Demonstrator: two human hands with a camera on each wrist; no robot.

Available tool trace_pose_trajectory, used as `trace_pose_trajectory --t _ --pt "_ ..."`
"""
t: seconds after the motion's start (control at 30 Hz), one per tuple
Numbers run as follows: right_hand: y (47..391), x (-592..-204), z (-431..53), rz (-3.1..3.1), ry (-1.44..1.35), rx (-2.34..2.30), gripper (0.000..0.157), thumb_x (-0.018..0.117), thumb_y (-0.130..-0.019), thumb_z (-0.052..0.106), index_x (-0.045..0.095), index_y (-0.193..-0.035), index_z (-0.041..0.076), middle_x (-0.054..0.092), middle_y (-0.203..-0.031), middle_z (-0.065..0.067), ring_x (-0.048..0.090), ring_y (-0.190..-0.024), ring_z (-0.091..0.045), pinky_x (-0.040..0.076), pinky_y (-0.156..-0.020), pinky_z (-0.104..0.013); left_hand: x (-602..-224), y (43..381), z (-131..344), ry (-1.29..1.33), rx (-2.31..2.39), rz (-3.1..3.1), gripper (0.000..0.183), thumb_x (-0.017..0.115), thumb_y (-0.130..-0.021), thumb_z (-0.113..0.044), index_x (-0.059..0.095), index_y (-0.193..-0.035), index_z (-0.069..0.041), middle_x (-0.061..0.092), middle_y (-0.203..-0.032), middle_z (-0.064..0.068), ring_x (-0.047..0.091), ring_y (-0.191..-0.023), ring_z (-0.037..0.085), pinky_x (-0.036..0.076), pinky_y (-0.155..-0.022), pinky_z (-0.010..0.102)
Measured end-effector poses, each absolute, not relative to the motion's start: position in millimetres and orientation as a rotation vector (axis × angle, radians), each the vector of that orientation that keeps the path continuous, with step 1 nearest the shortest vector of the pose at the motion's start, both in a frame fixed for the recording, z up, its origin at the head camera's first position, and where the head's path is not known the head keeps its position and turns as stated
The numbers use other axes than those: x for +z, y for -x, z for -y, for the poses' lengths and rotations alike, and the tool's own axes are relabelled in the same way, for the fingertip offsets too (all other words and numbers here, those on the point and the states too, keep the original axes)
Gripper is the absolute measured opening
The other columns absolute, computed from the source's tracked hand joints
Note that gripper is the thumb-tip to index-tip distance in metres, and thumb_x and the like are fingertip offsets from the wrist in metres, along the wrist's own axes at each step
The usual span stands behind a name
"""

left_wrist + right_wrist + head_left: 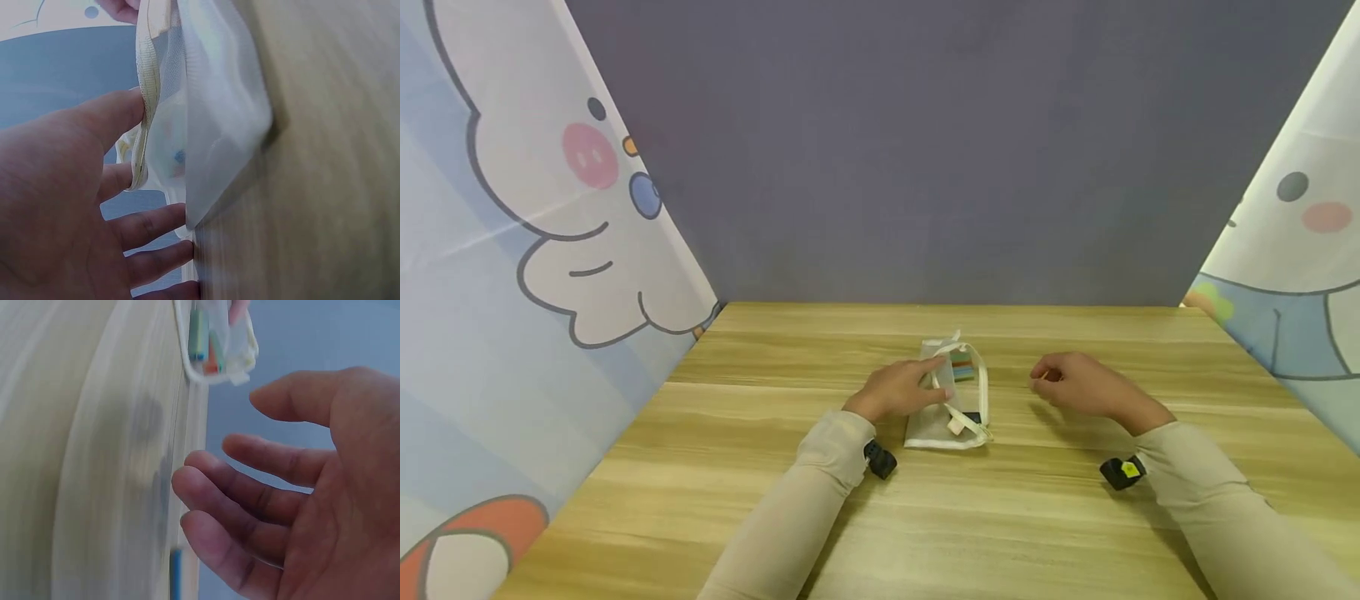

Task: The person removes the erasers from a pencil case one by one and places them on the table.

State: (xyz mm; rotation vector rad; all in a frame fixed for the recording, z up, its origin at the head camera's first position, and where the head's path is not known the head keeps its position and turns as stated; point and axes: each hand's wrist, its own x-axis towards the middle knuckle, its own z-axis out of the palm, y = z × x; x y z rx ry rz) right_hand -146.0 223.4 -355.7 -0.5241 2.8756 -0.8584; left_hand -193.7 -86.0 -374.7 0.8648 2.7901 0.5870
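Note:
A see-through mesh zip pouch (923,429) with white trim lies on the wooden table, its mouth apart on the right side. Inside it I see several coloured sticks (961,367) in green, orange and blue; their exact kind is unclear. Near its front corner are a small dark piece (972,417) and a white piece (955,426). My left hand (901,389) has its fingers spread, with thumb and index touching the zip edge (147,81). To the right of the pouch, my right hand (1078,385) hovers with relaxed, bent fingers, apparently holding nothing in the right wrist view.
A blue-edged object (177,575), partly cut off, shows below the right hand's fingers in the right wrist view. The table (760,467) ends at a dark grey panel (887,167) behind. Cartoon-printed cloths (512,275) hang at both sides.

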Motion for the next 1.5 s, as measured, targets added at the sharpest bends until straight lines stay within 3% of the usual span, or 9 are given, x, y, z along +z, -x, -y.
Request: trace_pose_trajectory --t 0.37,0.73,1.07,1.23,1.5 --pt "155 -363 -182 -2.741 0.646 -0.860 0.019 0.063 -0.101 0.023 0.070 -0.109 0.007 0.069 -0.093 -0.001 0.063 -0.076 -0.013 0.052 -0.067 -0.036 -383 195 81 -0.868 0.617 -2.770 0.066 0.053 -0.099 -0.059 0.034 -0.158 -0.035 0.047 -0.152 -0.003 0.045 -0.138 0.025 0.039 -0.107 0.051" --pt "153 -369 -162 -2.752 0.732 -0.796 0.023 0.066 -0.098 0.026 0.069 -0.111 0.007 0.071 -0.095 -0.001 0.066 -0.081 -0.012 0.055 -0.073 -0.040 -385 196 83 -0.886 0.584 -2.789 0.067 0.053 -0.099 -0.059 0.035 -0.158 -0.034 0.048 -0.152 -0.003 0.048 -0.136 0.024 0.044 -0.102 0.050" --pt "159 -369 -158 -2.822 0.855 -0.606 0.028 0.075 -0.092 0.030 0.071 -0.112 0.011 0.067 -0.094 0.004 0.060 -0.078 -0.006 0.052 -0.070 -0.036 -382 198 84 -0.883 0.594 -2.805 0.066 0.052 -0.099 -0.059 0.035 -0.158 -0.034 0.048 -0.151 -0.002 0.048 -0.135 0.024 0.045 -0.101 0.050" --pt "160 -361 -159 -2.839 0.870 -0.595 0.026 0.074 -0.092 0.026 0.072 -0.112 0.010 0.065 -0.096 0.002 0.061 -0.080 -0.008 0.052 -0.071 -0.036 -372 203 80 -0.921 0.565 -2.820 0.066 0.052 -0.100 -0.058 0.034 -0.158 -0.032 0.049 -0.151 -0.001 0.049 -0.134 0.024 0.046 -0.100 0.048" --pt "156 -364 -160 -2.835 0.914 -0.595 0.014 0.073 -0.093 0.025 0.077 -0.106 0.020 0.062 -0.100 0.003 0.061 -0.085 -0.011 0.052 -0.072 -0.035 -375 202 80 -0.890 0.535 -2.820 0.068 0.052 -0.099 -0.060 0.034 -0.158 -0.032 0.050 -0.150 -0.002 0.050 -0.133 0.024 0.047 -0.099 0.048"
